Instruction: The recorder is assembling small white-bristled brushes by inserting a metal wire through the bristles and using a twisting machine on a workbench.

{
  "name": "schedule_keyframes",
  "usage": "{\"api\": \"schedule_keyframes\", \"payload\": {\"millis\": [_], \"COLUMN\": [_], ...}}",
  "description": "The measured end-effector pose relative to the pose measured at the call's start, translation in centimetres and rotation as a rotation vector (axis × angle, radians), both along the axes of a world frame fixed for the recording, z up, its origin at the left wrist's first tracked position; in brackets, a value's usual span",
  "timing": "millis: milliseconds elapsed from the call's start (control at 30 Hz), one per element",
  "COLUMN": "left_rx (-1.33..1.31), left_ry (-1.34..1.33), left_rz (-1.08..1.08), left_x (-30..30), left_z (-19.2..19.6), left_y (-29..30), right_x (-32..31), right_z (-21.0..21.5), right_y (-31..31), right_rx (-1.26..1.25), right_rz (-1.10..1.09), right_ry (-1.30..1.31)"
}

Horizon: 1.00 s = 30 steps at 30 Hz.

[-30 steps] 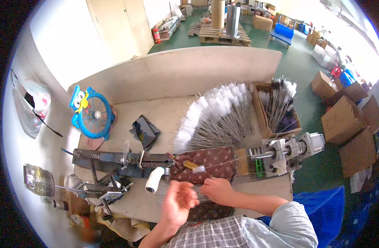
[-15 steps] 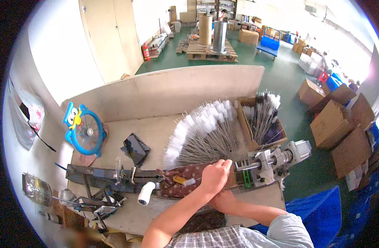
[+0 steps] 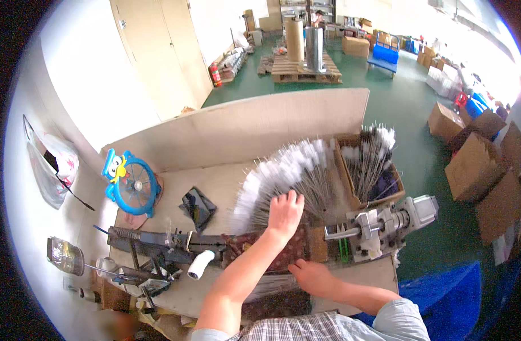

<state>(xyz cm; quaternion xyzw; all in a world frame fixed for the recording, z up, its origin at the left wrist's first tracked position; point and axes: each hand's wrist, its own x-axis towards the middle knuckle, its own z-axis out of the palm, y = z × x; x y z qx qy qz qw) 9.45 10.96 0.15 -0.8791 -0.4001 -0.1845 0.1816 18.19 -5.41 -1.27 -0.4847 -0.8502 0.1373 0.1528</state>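
My left hand point(image 3: 285, 215) reaches over the near stems of a wide fan of wire brushes point(image 3: 317, 184) with white bristle heads. Its fingers are bent down and bunched on the stems; what lies in them is hidden. My right hand point(image 3: 315, 279) is closed at the near edge of a brown dotted cloth point(image 3: 282, 258), thumb and forefinger close together. Whatever is between those fingers is too small to make out. The left forearm crosses over the cloth and covers part of it.
Right of the cloth stands a metal machine point(image 3: 379, 227) with a shaft and motor. A cardboard box point(image 3: 360, 203) of more brushes is behind it. A white nozzle-like tube point(image 3: 201, 265), a black folded pouch point(image 3: 198, 208) and a blue cartoon fan point(image 3: 136, 184) are on the left.
My left hand has moved forward from above the right hand onto the brush stems. The hands are now apart. The whole view has shifted slightly.
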Motion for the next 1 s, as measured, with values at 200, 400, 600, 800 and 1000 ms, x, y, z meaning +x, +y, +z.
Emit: {"api": "schedule_keyframes", "payload": {"millis": [200,400,600,800,1000], "left_rx": [-0.230,-0.053,-0.098,-0.189,-0.369], "left_ry": [-0.265,-0.492,-0.599,-0.662,-0.748], "left_rz": [-0.173,-0.345,-0.356,-0.182,0.001], "left_x": [-4.2,-8.7,-12.3,-14.0,-13.5], "left_z": [3.5,8.2,7.1,3.5,3.0], "left_y": [-6.3,-10.3,-12.7,-13.6,-14.8], "right_x": [0.9,2.3,7.1,8.1,7.9], "right_z": [2.7,5.6,8.1,8.3,7.5], "right_y": [0.3,2.9,9.0,9.1,9.1], "right_rx": [-0.053,0.338,0.131,-0.250,-0.196], "right_rz": [-0.107,-0.043,-0.269,-0.245,-0.267], "right_ry": [-0.116,-0.520,-0.097,0.066,0.064]}}
